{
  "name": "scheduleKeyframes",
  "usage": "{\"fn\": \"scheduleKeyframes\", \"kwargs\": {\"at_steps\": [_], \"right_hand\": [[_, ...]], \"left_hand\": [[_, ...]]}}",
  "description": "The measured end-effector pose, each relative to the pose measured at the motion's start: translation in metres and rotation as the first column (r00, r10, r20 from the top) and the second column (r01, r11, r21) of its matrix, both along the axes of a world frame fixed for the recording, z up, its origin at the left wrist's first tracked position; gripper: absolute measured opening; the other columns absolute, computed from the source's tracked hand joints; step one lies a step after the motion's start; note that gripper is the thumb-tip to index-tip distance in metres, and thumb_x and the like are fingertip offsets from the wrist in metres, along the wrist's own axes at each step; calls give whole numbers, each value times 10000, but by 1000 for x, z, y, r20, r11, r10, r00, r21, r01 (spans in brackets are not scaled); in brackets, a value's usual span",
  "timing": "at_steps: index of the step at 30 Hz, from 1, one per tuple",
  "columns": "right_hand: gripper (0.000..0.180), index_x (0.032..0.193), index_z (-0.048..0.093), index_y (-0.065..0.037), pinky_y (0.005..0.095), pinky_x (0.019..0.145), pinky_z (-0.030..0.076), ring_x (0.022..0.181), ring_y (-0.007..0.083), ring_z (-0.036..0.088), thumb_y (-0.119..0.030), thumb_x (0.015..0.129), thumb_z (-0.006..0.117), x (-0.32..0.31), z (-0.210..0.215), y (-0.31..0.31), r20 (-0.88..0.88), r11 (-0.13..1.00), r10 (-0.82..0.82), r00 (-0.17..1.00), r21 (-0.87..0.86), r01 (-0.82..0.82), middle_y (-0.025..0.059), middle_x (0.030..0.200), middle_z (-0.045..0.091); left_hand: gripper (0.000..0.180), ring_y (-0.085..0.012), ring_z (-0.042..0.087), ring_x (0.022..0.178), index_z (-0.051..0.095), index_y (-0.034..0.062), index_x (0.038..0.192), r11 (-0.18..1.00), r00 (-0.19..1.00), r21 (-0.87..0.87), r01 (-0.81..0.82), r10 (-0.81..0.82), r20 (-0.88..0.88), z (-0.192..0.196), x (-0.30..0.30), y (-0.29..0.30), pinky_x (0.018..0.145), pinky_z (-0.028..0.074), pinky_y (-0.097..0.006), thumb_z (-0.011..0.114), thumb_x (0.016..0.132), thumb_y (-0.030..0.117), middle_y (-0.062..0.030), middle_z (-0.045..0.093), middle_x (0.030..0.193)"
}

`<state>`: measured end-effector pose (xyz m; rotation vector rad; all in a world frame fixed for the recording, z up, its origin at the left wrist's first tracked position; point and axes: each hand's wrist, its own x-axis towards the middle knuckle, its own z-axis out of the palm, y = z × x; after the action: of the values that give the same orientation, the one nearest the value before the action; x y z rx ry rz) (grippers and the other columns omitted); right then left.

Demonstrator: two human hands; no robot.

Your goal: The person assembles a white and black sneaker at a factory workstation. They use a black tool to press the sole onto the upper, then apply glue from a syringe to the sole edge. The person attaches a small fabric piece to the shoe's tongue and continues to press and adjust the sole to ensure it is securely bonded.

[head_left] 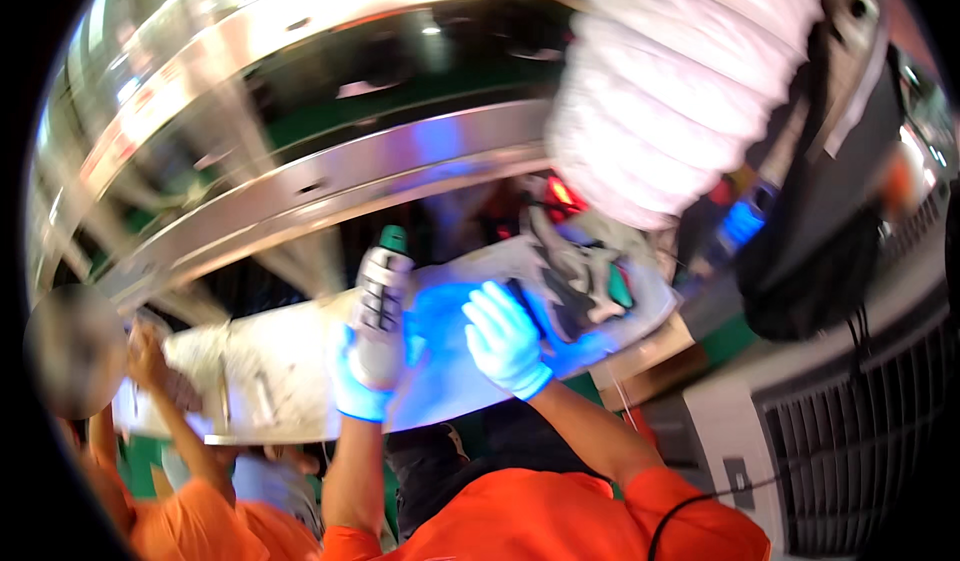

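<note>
In my gloved left hand (358, 396) is a light grey shoe (374, 351) with dark lacing marks and a green end. It stands nearly upright above the table, green end away from me. My gloved right hand (503, 343) is a little to the right of the shoe, its fingers stretched out with nothing in them. Just beyond it, grey shoes or shoe parts (572, 281) lie in a heap, one with a green patch. Blue light falls on the tabletop (450, 381) between my hands. Motion blur hides finer detail.
A metal conveyor frame (390, 156) runs across behind the table. A large white ribbed duct (680, 81) hangs at the upper right. A grey vented cabinet (860, 431) stands at the right. At the left, a person in orange (225, 526) works at the same table.
</note>
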<state>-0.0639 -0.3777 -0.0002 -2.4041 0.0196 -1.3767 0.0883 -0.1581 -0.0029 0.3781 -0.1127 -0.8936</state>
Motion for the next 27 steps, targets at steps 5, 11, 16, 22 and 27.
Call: {"fn": "scheduleKeyframes", "kwargs": {"at_steps": [5, 11, 16, 22, 27], "right_hand": [[380, 1286, 768, 18, 553, 1145, 560, 1336, 489, 691, -15, 909, 811, 51, 124, 35, 246, 994, 105, 964, -66, -91, 244, 1349, 755], [456, 1354, 729, 9, 540, 1197, 513, 1397, 477, 644, -124, 921, 783, 204, 246, 14, 347, 1000, -3, 938, -4, 5, 243, 1365, 751], [319, 1182, 810, -45, 534, 1045, 590, 1135, 440, 741, -251, 942, 770, 304, 267, -50, -283, 972, -227, 932, -118, 201, 236, 1152, 798], [297, 1082, 844, -80, 433, 801, 605, 835, 316, 780, -360, 985, 814, 273, 245, -27, 113, 980, 198, 974, -18, -197, 163, 986, 827], [345, 1176, 824, -98, 534, 1032, 607, 1101, 368, 786, -175, 857, 932, 50, 159, 26, 71, 946, 227, 971, -251, -203, 139, 1167, 824]], "left_hand": [[1099, -509, 542, 1470, 349, 11, 1731, 982, 990, 130, 138, -134, -42, 23, -95, 72, 1240, 412, -684, 764, 883, 572, -246, 536, 1641], [943, -296, 651, 1397, 463, -66, 1640, 951, 985, 295, 98, -134, 106, 24, -131, 101, 1214, 509, -433, 889, 872, 278, -176, 642, 1546], [841, -234, 712, 1232, 453, -107, 1592, 616, 894, 650, -445, 274, 353, 2, -163, 95, 1031, 606, -358, 913, 911, 77, -195, 709, 1344], [494, -140, 704, 947, 627, -41, 1308, 310, 816, 756, -577, 245, 523, -35, -173, 110, 854, 591, -306, 903, 960, 176, -71, 734, 1056], [597, -181, 694, 878, 661, 7, 1263, 42, 671, 669, -742, 26, 741, -14, -175, 126, 811, 601, -367, 984, 847, 289, -93, 727, 1013]]}}
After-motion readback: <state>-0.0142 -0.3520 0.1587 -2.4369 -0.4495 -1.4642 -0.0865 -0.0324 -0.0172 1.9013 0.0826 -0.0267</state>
